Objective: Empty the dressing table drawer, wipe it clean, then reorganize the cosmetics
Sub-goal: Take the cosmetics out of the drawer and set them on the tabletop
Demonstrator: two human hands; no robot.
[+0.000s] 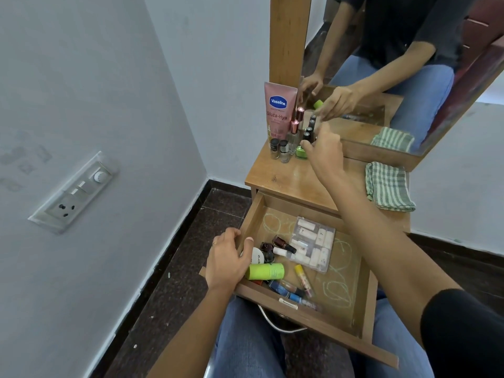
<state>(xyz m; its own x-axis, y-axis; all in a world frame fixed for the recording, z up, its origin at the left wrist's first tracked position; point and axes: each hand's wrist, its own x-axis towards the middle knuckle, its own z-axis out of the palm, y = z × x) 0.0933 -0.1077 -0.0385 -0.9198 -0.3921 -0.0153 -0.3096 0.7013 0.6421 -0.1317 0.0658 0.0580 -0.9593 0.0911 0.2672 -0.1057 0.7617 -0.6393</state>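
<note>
Counter [294, 175] bottles [283, 151] are crowding; the right hand [324, 151], fingers [306, 145] curling, hold unclear, is risking toppling them; the left hand [227, 260] is gripping the drawer [251, 216] wall.

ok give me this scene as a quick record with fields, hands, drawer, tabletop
left hand: grips the left wall of the drawer
right hand: at the nail polish bottles on the tabletop; grip unclear
drawer state: open, not yet emptied
in drawer: clear plastic box, green tube, yellow stick, dark bottles
on tabletop: Vaseline tube standing behind the bottles, checked cloth folded at the right
</note>
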